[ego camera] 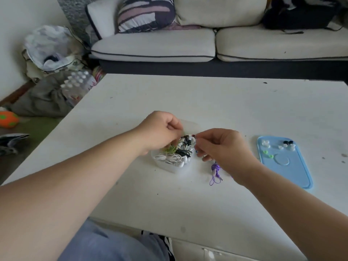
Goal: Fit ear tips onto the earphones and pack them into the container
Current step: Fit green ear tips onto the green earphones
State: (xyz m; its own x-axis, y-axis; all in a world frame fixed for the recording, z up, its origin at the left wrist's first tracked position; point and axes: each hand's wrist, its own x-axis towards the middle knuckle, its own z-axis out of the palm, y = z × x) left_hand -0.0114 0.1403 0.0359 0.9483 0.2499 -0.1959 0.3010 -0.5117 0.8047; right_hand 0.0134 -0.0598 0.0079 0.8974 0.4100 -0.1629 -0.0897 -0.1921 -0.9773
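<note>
Both hands are at the container (168,167), mid-table (207,98), just in front of the person. It's stuffed w/ earphones (176,157): white, black and green cords all in one knot.

L hand (160,129): fingers curled down into the far-left side of the pile. Too blurred to tell what they hold, if anything. R hand (224,146): thumb & forefinger pinched together on a small dark bud (194,136) at the top of the pile, other fingers loosely bent under.

Purple set (215,169) lies outside, on the table just beside the container and right under the R wrist. Tips (265,143) (white, black, green) sit on the blue tray (293,172), well apart to the R.

Risks, as I see it:
- Cords are tangled, so lifting that one bud prob. drags neighbours up & over the rim.
- Container looks light; a tug w/o the L hand holding it down could slide or tip it.
- R wrist hovers over the purple set, so a sideways reach to the tray may sweep it along, maybe off the table.
- Tips are tiny & loose; a bumped tray scatters them.
- W/ tips left on the tray and the pile already packed, some buds may be going in bare. Can't tell from here which are fitted.
</note>
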